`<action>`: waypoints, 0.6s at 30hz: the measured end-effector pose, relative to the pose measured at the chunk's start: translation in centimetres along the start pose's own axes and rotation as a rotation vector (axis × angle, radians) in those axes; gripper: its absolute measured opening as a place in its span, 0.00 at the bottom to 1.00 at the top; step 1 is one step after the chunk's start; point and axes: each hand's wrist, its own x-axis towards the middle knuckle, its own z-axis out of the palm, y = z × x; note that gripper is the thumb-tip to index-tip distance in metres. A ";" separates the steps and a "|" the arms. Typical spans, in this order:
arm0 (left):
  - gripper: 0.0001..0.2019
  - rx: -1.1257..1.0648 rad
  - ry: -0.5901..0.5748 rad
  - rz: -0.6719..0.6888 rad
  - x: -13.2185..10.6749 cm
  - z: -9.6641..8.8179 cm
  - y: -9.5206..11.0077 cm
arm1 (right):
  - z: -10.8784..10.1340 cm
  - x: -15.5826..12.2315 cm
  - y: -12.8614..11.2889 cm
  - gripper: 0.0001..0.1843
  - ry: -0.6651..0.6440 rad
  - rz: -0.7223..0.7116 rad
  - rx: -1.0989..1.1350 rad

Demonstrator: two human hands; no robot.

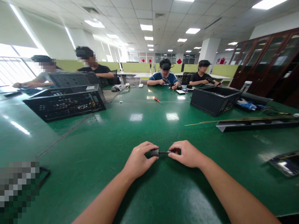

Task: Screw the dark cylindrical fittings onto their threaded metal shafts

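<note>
Low over the green table [105, 137], a short dark grey cylinder with a thin dark shaft [154, 152] lies level between my two hands. Its exact kind is too small to tell. My left hand [139, 158] is closed round the thick end, thumb below and fingers above. The far tip of the shaft, with a small shiny metal bit, is pinched between thumb and fingertips of my right hand [185, 153]. Part of that tip is hidden by the fingers.
A black computer case [70, 104] stands at left, another dark case [207, 101] at right. An orange screwdriver [157, 100] lies mid-table. Thin yellow rods [198, 123] and a black metal channel [254, 124] lie at right. Several people work across the table.
</note>
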 end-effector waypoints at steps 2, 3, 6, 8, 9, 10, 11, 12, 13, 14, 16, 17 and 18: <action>0.13 0.003 0.001 0.002 0.0 -0.1 0.0 | 0.0 0.0 0.0 0.08 0.001 0.000 0.003; 0.13 0.006 0.002 0.004 0.0 -0.1 0.0 | 0.0 0.0 0.0 0.08 0.002 -0.001 0.004; 0.13 0.017 0.007 0.006 0.1 -0.2 0.0 | -0.1 -0.1 0.1 0.08 0.009 -0.003 0.005; 0.13 0.023 0.010 0.006 0.1 -0.2 -0.1 | -0.1 -0.1 0.1 0.08 0.012 -0.003 0.003; 0.13 0.025 0.010 0.008 0.1 -0.2 -0.1 | -0.2 -0.1 0.1 0.08 0.010 -0.002 0.003; 0.13 0.027 0.012 0.011 0.1 -0.2 -0.2 | -0.2 -0.1 0.1 0.08 0.008 -0.001 0.002; 0.13 0.028 0.013 0.014 0.1 -0.2 -0.2 | -0.2 -0.1 0.1 0.08 0.006 0.001 0.000; 0.13 0.030 0.015 0.018 0.0 -0.2 -0.3 | -0.3 -0.1 0.1 0.08 0.005 0.002 -0.001; 0.13 0.030 0.015 0.021 0.0 -0.2 -0.3 | -0.3 -0.1 0.1 0.08 0.005 0.003 -0.003; 0.13 0.030 0.015 0.023 0.0 -0.2 -0.3 | -0.4 -0.1 0.1 0.08 0.006 0.004 -0.004; 0.13 0.030 0.012 0.019 0.0 -0.2 -0.3 | -0.4 -0.1 0.1 0.08 0.007 0.009 -0.005; 0.13 0.030 0.011 0.015 0.0 -0.2 -0.3 | -0.5 -0.2 0.1 0.08 0.006 0.012 -0.004; 0.13 0.030 0.010 0.009 0.0 -0.3 -0.3 | -0.5 -0.2 0.1 0.08 0.004 0.015 -0.003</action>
